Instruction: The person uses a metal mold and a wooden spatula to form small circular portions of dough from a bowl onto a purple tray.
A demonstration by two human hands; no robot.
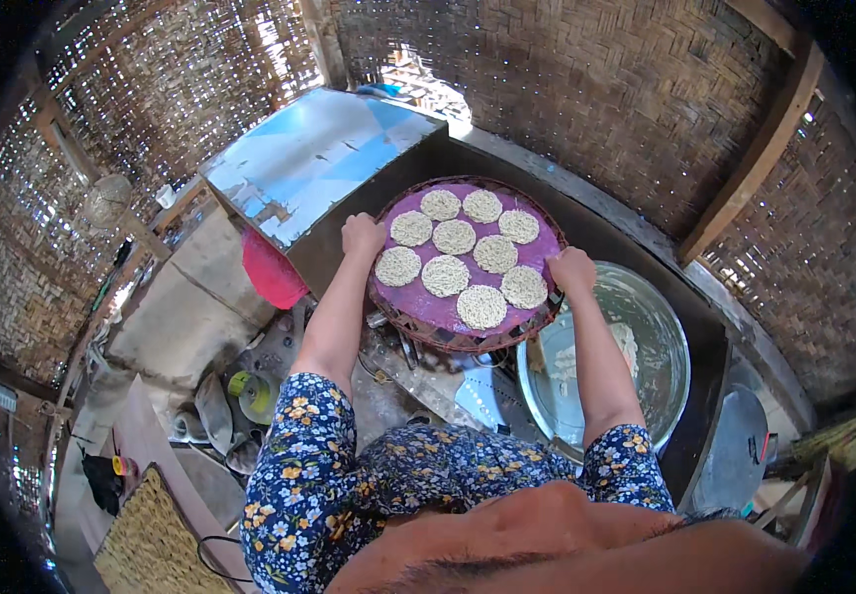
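Both my hands grip a round woven tray [418, 332] by its rim, out in front of me. A purple sheet [422, 307] lines the tray. On it lie several flat, round, pale discs [455, 237] with a stringy, noodle-like surface, mostly set apart from one another. My left hand [364, 237] is closed on the left edge, beside a blue-topped box. On the right edge my right hand [572, 272] is closed too, its forearm passing over a large metal basin [673, 346]. My fingertips are partly hidden by the rim.
The box with a worn blue and white top [334, 148] stands behind and left of the tray. Pale material [621, 342] lies in the basin. A pink object [272, 272] sits below the box. Woven walls [586, 89] enclose the space; a round metal lid [733, 450] is at right.
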